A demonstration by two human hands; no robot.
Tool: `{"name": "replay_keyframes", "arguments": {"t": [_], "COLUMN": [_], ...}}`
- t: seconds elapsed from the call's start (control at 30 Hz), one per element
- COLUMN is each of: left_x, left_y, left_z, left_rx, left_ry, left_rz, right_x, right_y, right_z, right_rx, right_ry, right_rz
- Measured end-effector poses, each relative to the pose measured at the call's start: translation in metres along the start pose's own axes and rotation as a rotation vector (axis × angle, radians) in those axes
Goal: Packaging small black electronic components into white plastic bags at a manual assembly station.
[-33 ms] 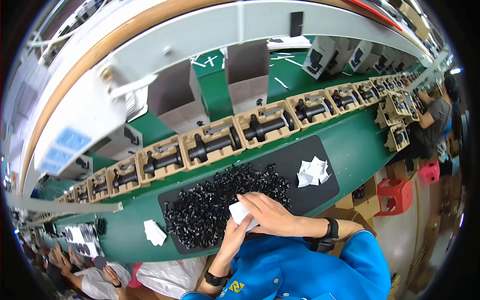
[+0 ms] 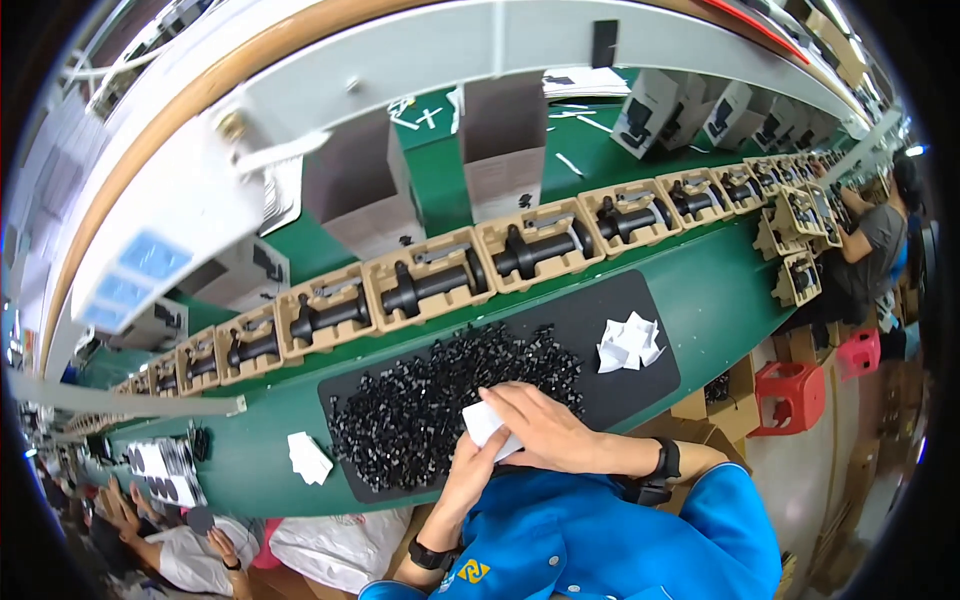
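My left hand (image 2: 470, 472) and my right hand (image 2: 550, 430) meet in front of my chest, closed on a small white piece of folded paper or card (image 2: 482, 423). The right hand's fingers lie over its top and the left thumb presses its near side. Part of it is hidden under the fingers. Just beyond is a big heap of small black parts (image 2: 440, 400), spread on a dark grey mat (image 2: 612, 300). Right of the heap, a loose pile of folded white papers (image 2: 628, 343) rests on the mat. Flat white sheets (image 2: 309, 458) lie at the left.
A row of cardboard trays (image 2: 431, 280), each with black tubular parts, crosses the green table (image 2: 715, 290). Tall boxes (image 2: 501, 150) stand behind under a grey rail. More trays (image 2: 800, 275) are stacked at the right, near a co-worker (image 2: 880, 240). A red stool (image 2: 788, 398) stands on the floor.
The view has shifted very slightly, so the trays and boxes sit a little further right. Both hands keep the same hold on the white piece.
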State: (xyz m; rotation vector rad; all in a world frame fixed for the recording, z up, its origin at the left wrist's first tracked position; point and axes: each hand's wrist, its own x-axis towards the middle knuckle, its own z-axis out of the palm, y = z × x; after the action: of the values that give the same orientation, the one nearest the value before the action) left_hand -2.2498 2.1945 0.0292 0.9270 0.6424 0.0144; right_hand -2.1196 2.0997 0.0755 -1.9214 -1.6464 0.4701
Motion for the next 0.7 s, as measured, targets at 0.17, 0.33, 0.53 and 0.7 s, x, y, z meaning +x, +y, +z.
{"name": "replay_keyframes", "arguments": {"t": [0.17, 0.33, 0.53, 0.7], "left_x": [-0.016, -0.034, -0.059, -0.079], "left_y": [-0.011, -0.010, -0.010, 0.014], "left_z": [-0.004, -0.017, -0.028, -0.053], "left_rx": [-0.016, -0.094, -0.084, 0.026], "left_ry": [0.022, -0.014, -0.213, -0.412], "left_rz": [0.111, 0.071, 0.041, -0.102], "right_x": [-0.004, -0.014, 0.005, 0.020], "right_y": [-0.015, -0.019, -0.025, -0.059], "right_z": [0.004, 0.017, 0.006, -0.021], "right_rx": [-0.219, -0.488, -0.146, 0.731], "right_ry": [0.077, 0.176, 0.014, -0.549], "right_rz": [-0.091, -0.338, -0.399, 0.153]}}
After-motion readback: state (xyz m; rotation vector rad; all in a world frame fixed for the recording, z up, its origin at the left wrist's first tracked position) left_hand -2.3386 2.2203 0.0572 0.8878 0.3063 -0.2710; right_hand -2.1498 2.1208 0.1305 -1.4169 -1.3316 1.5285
